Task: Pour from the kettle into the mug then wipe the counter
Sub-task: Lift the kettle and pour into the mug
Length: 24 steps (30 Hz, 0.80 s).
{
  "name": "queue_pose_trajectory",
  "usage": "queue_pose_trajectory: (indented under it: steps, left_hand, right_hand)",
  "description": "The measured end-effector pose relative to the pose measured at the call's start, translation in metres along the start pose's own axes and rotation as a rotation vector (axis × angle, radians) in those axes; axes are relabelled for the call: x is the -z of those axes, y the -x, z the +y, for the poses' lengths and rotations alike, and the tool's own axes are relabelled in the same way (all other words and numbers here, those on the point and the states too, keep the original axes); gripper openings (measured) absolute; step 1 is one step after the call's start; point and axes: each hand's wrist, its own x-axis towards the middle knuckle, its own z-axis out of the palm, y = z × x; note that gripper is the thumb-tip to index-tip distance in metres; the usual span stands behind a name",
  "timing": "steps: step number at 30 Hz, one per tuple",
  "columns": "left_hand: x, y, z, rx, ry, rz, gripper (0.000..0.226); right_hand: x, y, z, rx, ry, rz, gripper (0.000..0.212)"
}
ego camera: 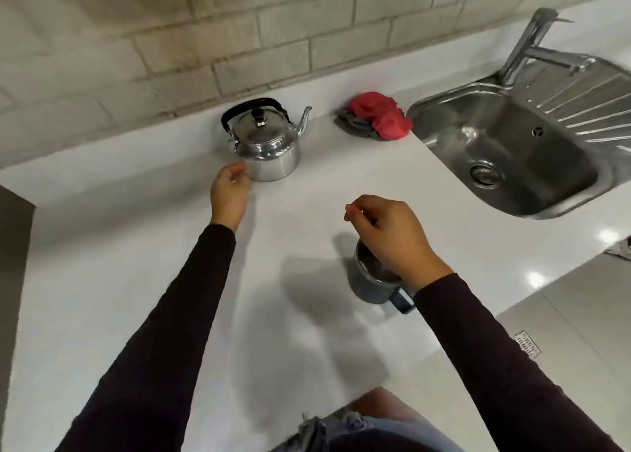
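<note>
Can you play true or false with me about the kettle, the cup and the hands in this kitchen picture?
1. The kettle stands upright on the counter with its lid on. True.
2. The left hand holds the kettle's handle. False: it is low beside the kettle's base, with nothing in its grip.
3. The mug is inside the sink. False: it stands on the counter, under the right hand.
4. A red cloth lies between the kettle and the sink. True.
5. The kettle's spout points toward the cloth. True.
</note>
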Motion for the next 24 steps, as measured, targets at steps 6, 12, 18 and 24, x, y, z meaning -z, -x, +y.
queue_pose_trajectory:
  steps: [6,12,18,24]
  left_hand:
    - [-0.030,-0.086,0.033,0.163,0.046,0.072,0.025]
    - [-0.025,-0.138,0.038,0.245,0.216,0.095,0.032]
    - [-0.024,-0.135,0.055,-0.077,0.214,0.170,0.030]
    - [-0.022,-0.118,0.073,-0.315,-0.350,-0.195,0.030]
  right_hand:
    - [-0.008,-0.017,0.002,0.003,0.061,-0.041,0.024]
    - [-0.012,-0.028,0.002,0.058,0.072,-0.077,0.023]
    - [-0.011,-0.030,0.005,0.070,0.051,-0.087,0.023]
    - [-0.009,-0.025,0.009,0.053,0.025,-0.086,0.023]
